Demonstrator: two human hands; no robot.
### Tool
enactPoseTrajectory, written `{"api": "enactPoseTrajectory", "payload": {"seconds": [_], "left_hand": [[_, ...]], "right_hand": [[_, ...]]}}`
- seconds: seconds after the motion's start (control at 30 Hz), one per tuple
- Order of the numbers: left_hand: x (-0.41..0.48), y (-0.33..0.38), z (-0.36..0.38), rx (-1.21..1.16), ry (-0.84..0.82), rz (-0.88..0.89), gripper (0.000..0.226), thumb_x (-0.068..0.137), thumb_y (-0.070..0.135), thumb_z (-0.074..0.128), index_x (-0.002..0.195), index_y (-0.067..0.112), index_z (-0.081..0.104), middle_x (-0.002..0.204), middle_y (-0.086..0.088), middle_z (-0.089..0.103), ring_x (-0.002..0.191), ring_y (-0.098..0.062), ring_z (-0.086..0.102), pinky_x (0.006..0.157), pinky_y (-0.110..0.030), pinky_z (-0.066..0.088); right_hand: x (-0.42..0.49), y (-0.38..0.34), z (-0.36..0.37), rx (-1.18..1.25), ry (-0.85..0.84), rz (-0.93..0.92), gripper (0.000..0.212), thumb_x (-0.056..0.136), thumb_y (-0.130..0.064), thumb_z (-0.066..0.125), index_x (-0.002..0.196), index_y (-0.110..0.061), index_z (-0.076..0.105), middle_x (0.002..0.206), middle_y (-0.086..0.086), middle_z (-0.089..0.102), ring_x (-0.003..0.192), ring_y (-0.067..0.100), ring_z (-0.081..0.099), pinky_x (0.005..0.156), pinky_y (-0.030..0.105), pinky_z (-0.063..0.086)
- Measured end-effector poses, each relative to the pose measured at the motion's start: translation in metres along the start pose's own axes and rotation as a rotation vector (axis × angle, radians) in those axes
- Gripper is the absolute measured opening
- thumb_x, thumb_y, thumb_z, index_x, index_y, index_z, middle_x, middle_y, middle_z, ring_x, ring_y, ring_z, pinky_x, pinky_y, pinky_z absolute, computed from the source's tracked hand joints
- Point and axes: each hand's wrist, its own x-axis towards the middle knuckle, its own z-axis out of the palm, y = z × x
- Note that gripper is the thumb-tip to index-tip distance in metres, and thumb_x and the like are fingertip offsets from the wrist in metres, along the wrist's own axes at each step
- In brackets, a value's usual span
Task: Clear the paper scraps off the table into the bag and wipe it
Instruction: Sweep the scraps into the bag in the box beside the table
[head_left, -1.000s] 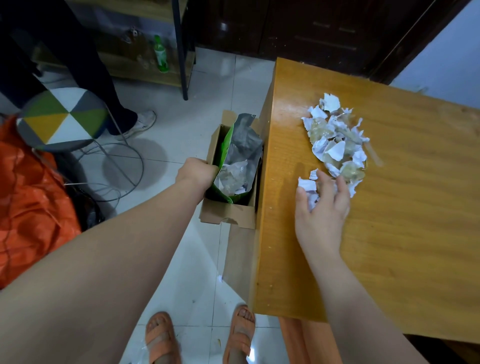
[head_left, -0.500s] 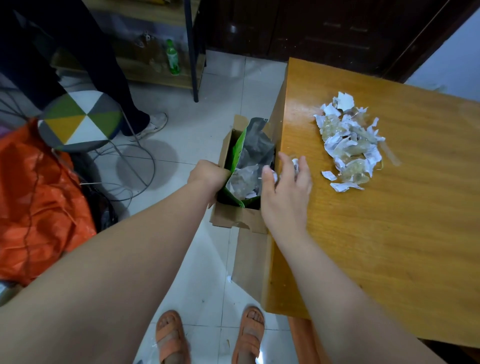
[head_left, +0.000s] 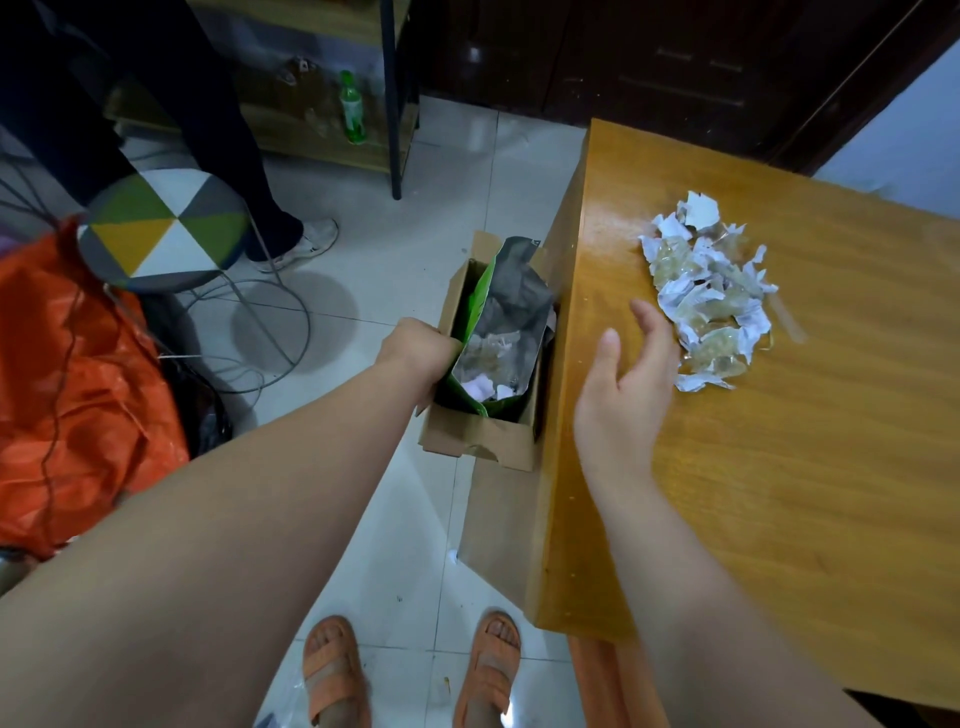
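Gripped bag at its left rim with left hand, fingers curled round the edge. Held right hand empty over table edge, fingers relaxed and spread. Noted scraps piled on table, just beyond right fingertips. Noted bag upright in box on floor, against table side, mouth open, partly filled.

Home room (wooden table, stool, tiled floor)
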Motion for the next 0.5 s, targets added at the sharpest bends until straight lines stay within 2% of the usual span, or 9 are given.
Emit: {"api": "enactPoseTrajectory", "payload": {"seconds": [0.07,0.13,0.27,0.4,0.5], "left_hand": [[0.003,-0.001,0.001,-0.013,0.008,0.004,0.029,0.061,0.025,0.055,0.076,0.002,0.064,0.075,-0.019,0.061,0.06,-0.031,0.048,0.058,-0.03,0.041],[0.005,-0.002,-0.001,-0.002,0.021,0.007,0.025,0.062,0.023,0.056,0.075,0.002,0.063,0.074,-0.017,0.06,0.06,-0.031,0.047,0.055,-0.029,0.04],[0.004,0.001,-0.005,0.029,0.042,0.012,0.011,0.071,0.016,0.056,0.063,0.009,0.053,0.066,-0.012,0.051,0.055,-0.028,0.04,0.048,-0.022,0.031],[0.003,0.005,-0.005,0.054,0.046,0.018,0.01,0.072,0.015,0.058,0.066,0.007,0.058,0.068,-0.012,0.055,0.059,-0.03,0.046,0.049,-0.023,0.034],[0.002,0.01,-0.006,0.081,0.057,0.025,0.013,0.073,0.013,0.057,0.062,0.009,0.05,0.065,-0.011,0.049,0.059,-0.03,0.042,0.048,-0.023,0.031]], "right_hand": [[-0.002,0.011,-0.011,-0.201,0.014,-0.149,0.035,0.095,-0.018,0.046,0.13,-0.017,0.048,0.145,0.004,0.037,0.142,0.017,0.017,0.116,0.033,0.016],[-0.001,0.023,-0.018,-0.354,0.005,-0.199,0.037,0.092,-0.019,0.048,0.13,-0.018,0.049,0.15,0.006,0.032,0.144,0.021,0.008,0.117,0.036,0.01],[0.016,0.039,-0.033,-0.457,0.017,-0.1,0.045,0.092,-0.024,0.048,0.136,-0.017,0.044,0.155,0.01,0.024,0.145,0.032,0.006,0.117,0.049,0.011],[0.042,0.043,-0.041,-0.43,0.027,0.067,0.052,0.094,-0.033,0.048,0.143,-0.022,0.035,0.158,0.01,0.011,0.145,0.033,-0.003,0.116,0.04,0.002],[0.051,0.044,-0.045,-0.396,-0.002,0.153,0.054,0.095,-0.04,0.044,0.145,-0.026,0.029,0.159,0.008,0.005,0.146,0.03,-0.004,0.116,0.037,0.001]]}}
